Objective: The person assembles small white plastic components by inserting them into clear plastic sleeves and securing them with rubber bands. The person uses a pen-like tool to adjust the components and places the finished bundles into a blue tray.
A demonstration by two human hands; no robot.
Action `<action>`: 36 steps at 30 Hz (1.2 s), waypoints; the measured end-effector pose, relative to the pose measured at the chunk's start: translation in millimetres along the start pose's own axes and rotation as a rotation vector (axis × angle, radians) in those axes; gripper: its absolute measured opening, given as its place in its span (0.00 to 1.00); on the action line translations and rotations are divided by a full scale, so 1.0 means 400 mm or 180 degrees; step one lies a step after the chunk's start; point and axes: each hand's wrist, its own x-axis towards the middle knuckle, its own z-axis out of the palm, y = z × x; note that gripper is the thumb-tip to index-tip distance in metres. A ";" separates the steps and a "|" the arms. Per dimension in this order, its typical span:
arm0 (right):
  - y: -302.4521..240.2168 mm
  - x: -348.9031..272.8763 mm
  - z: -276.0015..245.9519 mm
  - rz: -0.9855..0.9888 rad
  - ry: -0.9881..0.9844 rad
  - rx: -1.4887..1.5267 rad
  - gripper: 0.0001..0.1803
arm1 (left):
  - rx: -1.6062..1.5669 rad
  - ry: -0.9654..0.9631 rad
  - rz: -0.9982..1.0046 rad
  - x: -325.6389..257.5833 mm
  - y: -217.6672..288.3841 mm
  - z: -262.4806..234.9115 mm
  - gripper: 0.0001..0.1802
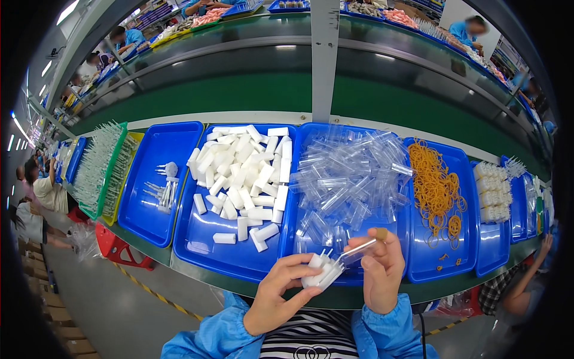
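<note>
Two hands meet: left hand (276, 297) grips a white plastic block (321, 270); right hand (381, 267), beside it, pinches a clear plastic tube (357, 249).

Green conveyor line (251, 96) (grey floor (119, 299) below), ceiling strip lights (67, 11)

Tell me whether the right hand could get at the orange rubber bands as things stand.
Probably yes: the rubber bands lie uncovered in the tray just beyond the right hand, though it holds a clear tube.

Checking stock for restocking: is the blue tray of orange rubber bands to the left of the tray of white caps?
No, the rubber bands tray sits far right, past the clear tubes, while the white caps lie further left.
</note>
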 end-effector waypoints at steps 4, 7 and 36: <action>0.015 -0.004 -0.021 0.0011 -0.0381 0.0221 0.21 | 0.0375 -0.0104 -0.0120 0.004 0.019 0.001 0.19; 0.013 -0.006 -0.024 0.0159 -0.0673 0.0199 0.21 | 0.0601 -0.0174 -0.0078 0.003 0.021 -0.001 0.19; 0.047 -0.045 0.012 -0.0692 -0.0256 -0.0441 0.15 | 0.1713 0.0299 0.0853 0.033 0.036 0.020 0.17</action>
